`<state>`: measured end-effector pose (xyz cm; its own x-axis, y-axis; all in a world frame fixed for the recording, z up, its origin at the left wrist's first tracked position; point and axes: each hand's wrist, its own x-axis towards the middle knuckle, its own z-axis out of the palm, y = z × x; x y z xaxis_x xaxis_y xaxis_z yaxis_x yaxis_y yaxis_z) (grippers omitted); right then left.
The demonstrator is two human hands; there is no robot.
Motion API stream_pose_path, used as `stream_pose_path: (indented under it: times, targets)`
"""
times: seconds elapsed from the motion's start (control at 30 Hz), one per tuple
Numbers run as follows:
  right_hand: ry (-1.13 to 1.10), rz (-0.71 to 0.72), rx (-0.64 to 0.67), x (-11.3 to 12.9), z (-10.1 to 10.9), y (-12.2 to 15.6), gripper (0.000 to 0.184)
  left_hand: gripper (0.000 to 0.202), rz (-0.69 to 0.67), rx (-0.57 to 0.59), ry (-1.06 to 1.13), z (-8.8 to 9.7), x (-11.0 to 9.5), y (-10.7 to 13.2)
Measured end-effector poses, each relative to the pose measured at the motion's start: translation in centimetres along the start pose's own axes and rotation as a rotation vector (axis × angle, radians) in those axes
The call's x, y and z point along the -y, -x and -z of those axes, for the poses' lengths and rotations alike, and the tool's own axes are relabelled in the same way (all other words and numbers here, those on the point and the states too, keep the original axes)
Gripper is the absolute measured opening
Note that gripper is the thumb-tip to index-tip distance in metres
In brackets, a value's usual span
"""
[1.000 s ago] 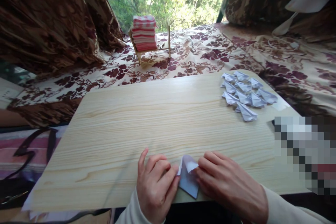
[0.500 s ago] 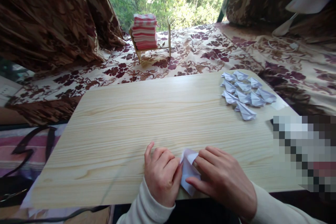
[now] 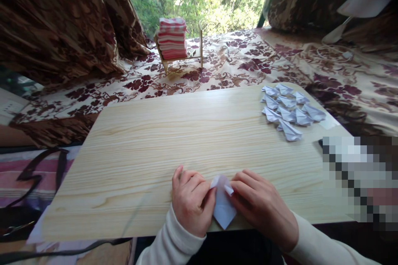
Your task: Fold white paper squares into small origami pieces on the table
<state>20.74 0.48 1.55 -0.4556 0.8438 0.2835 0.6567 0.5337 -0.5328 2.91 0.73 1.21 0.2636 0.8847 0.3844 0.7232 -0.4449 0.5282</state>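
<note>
Your left hand (image 3: 192, 205) pinches the paper (image 3: 224, 212) at its left edge, your right hand (image 3: 264, 205) at its curled right, by the table's (image 3: 149, 140) near edge. Light, even grips should help; align edges before pressing any crease.

No text, label, brand, number or sign legible anywhere. White panel (image 3: 6, 109) at far left edge: small dark marks, too small to make out. Pixelated patch (image 3: 353, 178) at right end of surface (image 3: 149, 136): blocked out, can't tell any lettering there.
</note>
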Motion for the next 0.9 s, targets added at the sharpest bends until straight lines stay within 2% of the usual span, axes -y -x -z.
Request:
stream_pose_path:
  times: [0.23, 0.33, 0.43, 0.47, 0.57, 0.6, 0.73, 0.83, 0.9]
  targets:
    - [-0.022, 0.032, 0.018, -0.4, 0.1, 0.1, 0.015, 0.016, 0.074, -0.02, -0.021, -0.5, 0.1, -0.5]
    - [-0.028, 0.016, 0.017, -0.4, 0.1, 0.2, 0.014, 0.015, 0.085, -0.052, -0.032, -0.7, 0.2, -0.6]
    - [-0.034, -0.031, 0.022, -0.5, 0.5, -0.1, 0.006, 0.014, 0.062, -0.025, -0.027, -0.6, 0.4, -0.6]
    - [-0.042, -0.056, 0.019, -0.6, 0.8, -0.3, 0.008, 0.014, 0.049, -0.003, -0.018, -0.5, 0.4, -0.6]
    - [-0.047, -0.097, 0.018, -0.9, 1.7, -1.7, 0.037, 0.014, 0.013, 0.055, 0.015, -0.3, 0.5, -0.7]
    - [-0.038, -0.081, 0.037, -0.9, 1.9, -2.2, 0.038, 0.014, 0.007, 0.068, 0.021, -0.2, 0.5, -0.7]
    - [-0.03, 0.007, 0.202, -0.7, 2.1, -4.1, 0.008, 0.01, 0.033, 0.087, 0.016, 0.0, 0.5, -0.6]
    - [-0.004, -0.005, 0.216, -0.6, 1.9, -4.5, 0.013, 0.006, 0.067, 0.07, 0.004, 0.2, 0.7, -0.2]
    - [0.002, -0.007, 0.193, -0.5, 1.8, -4.6, 0.01, 0.008, 0.071, 0.058, 0.011, 0.3, 0.7, 0.0]
